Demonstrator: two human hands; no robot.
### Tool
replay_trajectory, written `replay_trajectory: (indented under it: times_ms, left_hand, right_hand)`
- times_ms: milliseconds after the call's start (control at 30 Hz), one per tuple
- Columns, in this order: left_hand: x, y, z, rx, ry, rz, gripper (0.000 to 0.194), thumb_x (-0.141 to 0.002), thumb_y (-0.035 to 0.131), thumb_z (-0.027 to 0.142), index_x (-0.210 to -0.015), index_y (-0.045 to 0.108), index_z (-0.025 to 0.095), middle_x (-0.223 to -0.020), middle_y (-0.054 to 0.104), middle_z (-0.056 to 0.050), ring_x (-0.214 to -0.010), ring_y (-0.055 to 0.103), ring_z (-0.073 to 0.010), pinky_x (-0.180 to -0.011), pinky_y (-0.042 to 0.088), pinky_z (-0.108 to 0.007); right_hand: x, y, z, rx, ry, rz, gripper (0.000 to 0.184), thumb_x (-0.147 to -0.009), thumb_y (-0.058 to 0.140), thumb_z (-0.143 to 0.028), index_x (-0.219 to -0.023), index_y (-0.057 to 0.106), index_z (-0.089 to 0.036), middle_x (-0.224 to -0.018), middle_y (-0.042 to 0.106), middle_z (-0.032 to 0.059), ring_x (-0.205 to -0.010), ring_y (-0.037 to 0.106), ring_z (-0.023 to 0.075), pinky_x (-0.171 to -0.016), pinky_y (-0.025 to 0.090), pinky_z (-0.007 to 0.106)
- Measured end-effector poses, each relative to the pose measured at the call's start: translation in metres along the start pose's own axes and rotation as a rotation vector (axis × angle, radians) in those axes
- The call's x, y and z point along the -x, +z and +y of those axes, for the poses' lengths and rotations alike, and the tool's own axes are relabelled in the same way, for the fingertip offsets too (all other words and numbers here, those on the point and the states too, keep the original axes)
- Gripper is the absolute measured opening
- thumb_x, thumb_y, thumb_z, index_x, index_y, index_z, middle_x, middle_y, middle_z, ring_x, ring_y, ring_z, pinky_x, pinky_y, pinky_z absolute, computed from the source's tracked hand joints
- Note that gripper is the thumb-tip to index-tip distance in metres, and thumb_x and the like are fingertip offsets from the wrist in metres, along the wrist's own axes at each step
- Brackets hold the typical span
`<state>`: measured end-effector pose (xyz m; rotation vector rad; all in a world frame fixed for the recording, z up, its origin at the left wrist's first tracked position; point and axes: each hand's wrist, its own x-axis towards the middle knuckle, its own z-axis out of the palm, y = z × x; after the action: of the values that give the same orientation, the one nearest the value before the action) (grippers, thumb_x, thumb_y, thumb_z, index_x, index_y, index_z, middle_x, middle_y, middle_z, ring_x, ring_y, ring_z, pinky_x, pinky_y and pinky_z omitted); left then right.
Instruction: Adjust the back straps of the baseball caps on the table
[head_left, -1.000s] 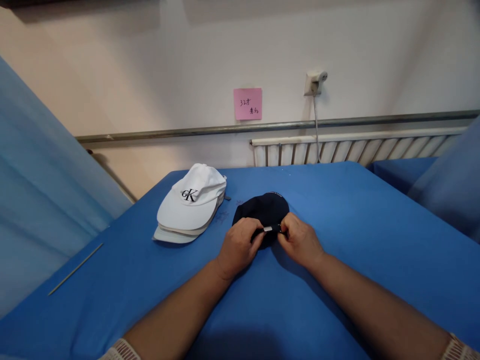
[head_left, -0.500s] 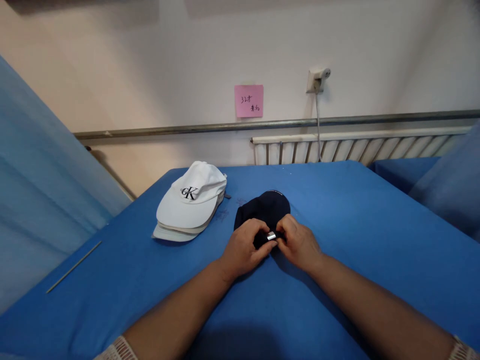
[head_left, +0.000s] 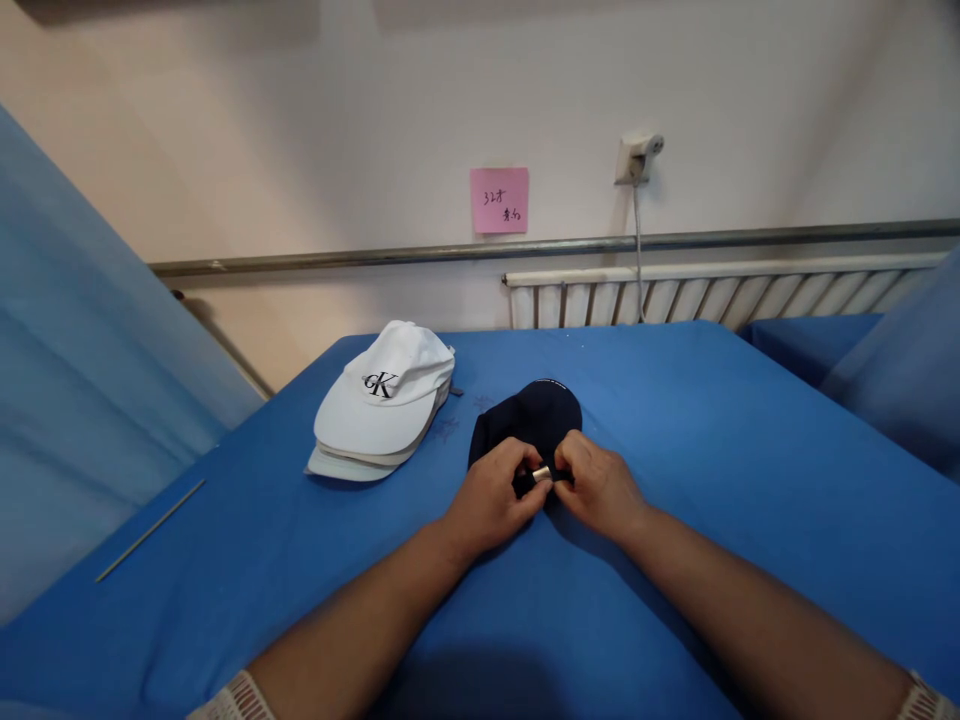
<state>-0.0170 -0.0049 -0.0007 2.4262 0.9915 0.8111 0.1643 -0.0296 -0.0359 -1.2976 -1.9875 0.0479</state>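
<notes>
A dark navy baseball cap (head_left: 536, 415) lies on the blue-covered table, its back strap toward me. On that strap shines a small metal buckle (head_left: 541, 473). My left hand (head_left: 495, 497) pinches the strap at the buckle's left, thumb below and fingers above. Just to the right, my right hand (head_left: 600, 485) is closed, thumb and forefinger gripping the strap's end beside the buckle. Fingers hide part of the strap and the cap's lower edge. Left of the cap rests a stack of pale caps, the top one a white cap (head_left: 390, 385) with black letters.
A thin stick (head_left: 150, 531) lies at the left of the blue table cover (head_left: 720, 430). Behind stand a metal rail (head_left: 375, 258), a radiator (head_left: 705, 295) and a plugged-in cord (head_left: 637, 240). A blue curtain (head_left: 97, 380) hangs at the left.
Both hands stay on the strap with only slight finger movement. The buckle has tilted a little and now catches a yellowish light. The cap and the stack stay put.
</notes>
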Motion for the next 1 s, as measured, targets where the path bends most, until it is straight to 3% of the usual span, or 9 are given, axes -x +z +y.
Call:
replay_trajectory:
  times_ms: [367,633,767,833,1000]
  left_hand:
    - [-0.002,0.001,-0.007,0.036,0.019,0.042,0.012,-0.085,0.058,0.021,-0.097,0.058,0.019,-0.093,0.063,-0.003,-0.084,0.06,-0.016,-0.076,0.049,-0.03]
    - [-0.001,0.0,-0.007,0.106,0.08,0.034,0.023,-0.087,0.055,0.015,-0.109,0.055,0.02,-0.103,0.062,-0.005,-0.093,0.059,-0.0164,-0.084,0.05,-0.032]
    - [0.0,-0.002,-0.004,0.141,0.135,-0.012,0.023,-0.088,0.054,0.016,-0.111,0.056,0.02,-0.103,0.062,-0.006,-0.094,0.059,-0.017,-0.085,0.05,-0.032]
    - [0.0,-0.004,-0.002,0.148,0.156,-0.043,0.026,-0.087,0.055,0.016,-0.112,0.056,0.02,-0.104,0.062,-0.007,-0.094,0.059,-0.0178,-0.085,0.05,-0.033]
    - [-0.001,-0.009,-0.002,0.086,0.125,-0.067,0.032,-0.082,0.06,0.017,-0.113,0.055,0.021,-0.103,0.062,-0.006,-0.092,0.059,-0.0183,-0.081,0.051,-0.033]
  right_hand:
    - [0.0,-0.002,-0.002,-0.135,0.007,-0.089,0.022,-0.084,0.05,-0.012,-0.103,0.055,-0.021,-0.086,0.054,0.0022,-0.067,0.052,0.0137,-0.06,0.039,0.026]
    - [-0.001,-0.006,-0.004,-0.266,0.03,-0.162,0.031,-0.085,0.057,-0.017,-0.115,0.057,-0.024,-0.083,0.052,-0.0002,-0.067,0.05,0.0129,-0.06,0.04,0.026]
    - [-0.002,-0.002,0.002,-0.336,0.053,-0.179,0.005,-0.083,0.059,-0.017,-0.086,0.058,-0.021,-0.073,0.049,-0.0026,-0.062,0.046,0.0114,-0.057,0.037,0.024]
    - [-0.002,0.001,0.005,-0.354,0.071,-0.17,0.013,-0.081,0.06,-0.015,-0.072,0.051,-0.02,-0.069,0.048,-0.0035,-0.06,0.045,0.0104,-0.055,0.036,0.023]
    - [-0.002,0.003,0.008,-0.332,0.094,-0.116,0.011,-0.079,0.06,-0.014,-0.077,0.052,-0.021,-0.068,0.048,-0.0045,-0.059,0.045,0.0103,-0.054,0.034,0.023]
